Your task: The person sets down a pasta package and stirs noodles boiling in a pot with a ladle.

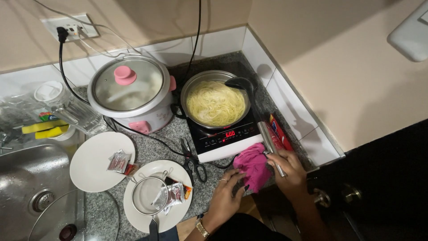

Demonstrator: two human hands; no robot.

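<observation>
Pink crumpled cloth (pixel 254 166) — lying on the speckled grey stone surface (pixel 207 185) at the front edge of the black-and-white induction cooker (pixel 223 142), between both hands. Left hand (pixel 226 189) resting on the near side of the cloth, fingers spread and curled onto the fabric, ring on one finger, gold watch at the wrist. Right hand (pixel 289 168) just right of the cloth, closed around the shiny metal handle (pixel 270 143) that runs down from the steel pot (pixel 216 101) on the cooker; whether touching the cloth too, hard to tell. Pot filled with pale yellow noodles (pixel 216 105), black ladle (pixel 243 84) leaning in at its right rim. Red flat packet (pixel 280 133) lying beside the cooker against the white tiles. Left of the cooker — black-handled scissors (pixel 193 161), then a white rice cooker with a glass lid and pink knob (pixel 129 91). Nearer the front, two round white plates: one (pixel 96 163) carrying small sachets, the other (pixel 171 214) holding a small metal mesh strainer (pixel 149 195) and more sachets. Steel sink (pixel 26 178) at far left.
</observation>
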